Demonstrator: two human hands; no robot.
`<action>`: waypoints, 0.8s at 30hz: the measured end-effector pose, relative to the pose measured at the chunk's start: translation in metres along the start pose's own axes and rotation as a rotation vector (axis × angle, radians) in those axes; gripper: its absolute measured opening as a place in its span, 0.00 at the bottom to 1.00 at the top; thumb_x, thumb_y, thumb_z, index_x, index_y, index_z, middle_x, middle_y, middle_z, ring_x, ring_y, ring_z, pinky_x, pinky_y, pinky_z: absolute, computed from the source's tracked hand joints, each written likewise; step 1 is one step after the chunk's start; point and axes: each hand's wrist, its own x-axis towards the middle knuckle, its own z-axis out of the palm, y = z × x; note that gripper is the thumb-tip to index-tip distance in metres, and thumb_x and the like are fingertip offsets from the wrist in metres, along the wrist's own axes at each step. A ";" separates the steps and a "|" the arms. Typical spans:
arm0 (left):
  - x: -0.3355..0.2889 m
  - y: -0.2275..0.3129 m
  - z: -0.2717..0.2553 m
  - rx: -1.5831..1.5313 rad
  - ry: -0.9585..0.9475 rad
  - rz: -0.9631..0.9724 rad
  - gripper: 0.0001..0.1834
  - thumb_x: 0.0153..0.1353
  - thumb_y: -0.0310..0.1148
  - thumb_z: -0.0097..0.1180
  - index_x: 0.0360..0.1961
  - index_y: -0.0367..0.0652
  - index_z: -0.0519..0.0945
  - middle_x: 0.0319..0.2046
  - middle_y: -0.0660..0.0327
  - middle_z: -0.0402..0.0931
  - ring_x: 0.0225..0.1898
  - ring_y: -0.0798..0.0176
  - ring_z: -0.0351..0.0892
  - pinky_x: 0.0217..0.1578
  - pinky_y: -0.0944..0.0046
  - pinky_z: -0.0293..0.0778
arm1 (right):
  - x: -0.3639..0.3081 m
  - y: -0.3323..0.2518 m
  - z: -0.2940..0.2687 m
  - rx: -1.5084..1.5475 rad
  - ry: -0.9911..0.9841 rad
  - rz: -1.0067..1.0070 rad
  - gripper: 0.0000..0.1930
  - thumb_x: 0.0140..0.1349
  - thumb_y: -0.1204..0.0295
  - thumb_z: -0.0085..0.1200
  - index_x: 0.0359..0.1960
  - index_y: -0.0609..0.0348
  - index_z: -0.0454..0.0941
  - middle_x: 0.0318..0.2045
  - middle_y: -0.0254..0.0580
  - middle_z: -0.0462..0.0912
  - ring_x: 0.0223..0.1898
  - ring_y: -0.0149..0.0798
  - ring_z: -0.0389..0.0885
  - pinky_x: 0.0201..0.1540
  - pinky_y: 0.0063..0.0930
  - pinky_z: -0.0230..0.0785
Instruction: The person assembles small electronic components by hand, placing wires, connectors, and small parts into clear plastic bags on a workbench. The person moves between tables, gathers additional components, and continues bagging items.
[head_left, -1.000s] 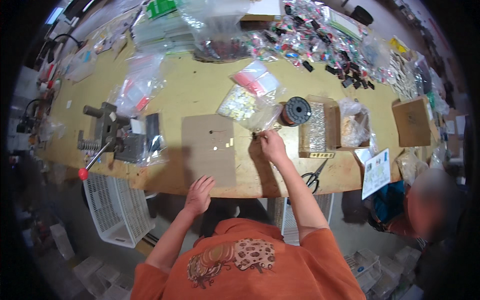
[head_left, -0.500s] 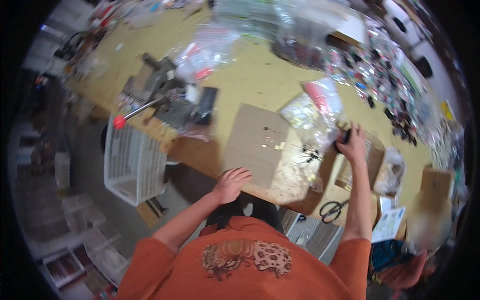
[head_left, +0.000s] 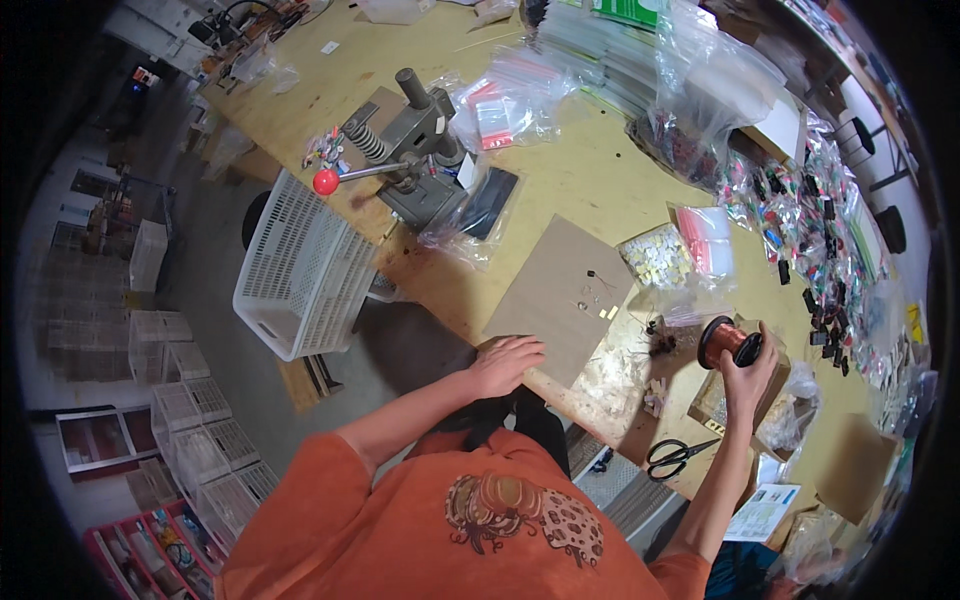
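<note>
My right hand (head_left: 750,382) grips a spool of copper-coloured wire (head_left: 714,342) with black end flanges, held above the right side of the table. Flat on the near edge of a brown cardboard sheet (head_left: 548,285) lies my left hand (head_left: 508,365), fingers stretched out and holding nothing. A few tiny parts (head_left: 590,291) rest on the sheet toward its right. Small dark pieces (head_left: 659,342) lie between the sheet and the spool. Under my right hand stands an open cardboard box (head_left: 708,402), partly hidden. Black-handled scissors (head_left: 668,460) lie nearer to me.
A grey hand press (head_left: 420,165) with a red-knobbed lever stands at the left, above a white plastic basket (head_left: 300,270). Beyond the sheet are a bag of white and yellow pieces (head_left: 655,255) and pink-edged bags (head_left: 708,240). Many packaged items (head_left: 800,220) cover the far right.
The spool, earlier low at the box with my right hand on it, is now raised and tilted with its copper wire visible. My left hand stays on the sheet's edge. The view has shifted.
</note>
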 end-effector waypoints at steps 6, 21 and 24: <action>0.045 0.083 -0.026 -1.387 -0.124 -0.301 0.40 0.65 0.44 0.54 0.73 0.50 0.48 0.70 0.56 0.52 0.68 0.53 0.59 0.63 0.51 0.62 | -0.058 -0.063 -0.035 0.671 -0.245 0.256 0.39 0.45 0.74 0.64 0.64 0.53 0.66 0.56 0.44 0.71 0.56 0.41 0.71 0.61 0.35 0.63; 0.033 0.115 -0.091 -1.669 -0.500 -0.235 0.25 0.70 0.43 0.48 0.59 0.35 0.68 0.56 0.53 0.71 0.58 0.58 0.72 0.60 0.54 0.68 | -0.184 -0.136 -0.034 1.329 -0.313 0.375 0.42 0.45 0.73 0.65 0.66 0.56 0.61 0.58 0.40 0.68 0.55 0.35 0.69 0.60 0.29 0.60; 0.020 0.112 -0.100 -1.493 -0.476 -0.290 0.16 0.73 0.31 0.41 0.54 0.32 0.73 0.52 0.54 0.75 0.54 0.61 0.74 0.57 0.61 0.71 | -0.213 -0.154 -0.025 1.362 -0.236 0.471 0.39 0.47 0.73 0.62 0.65 0.56 0.63 0.56 0.40 0.69 0.57 0.36 0.67 0.62 0.29 0.57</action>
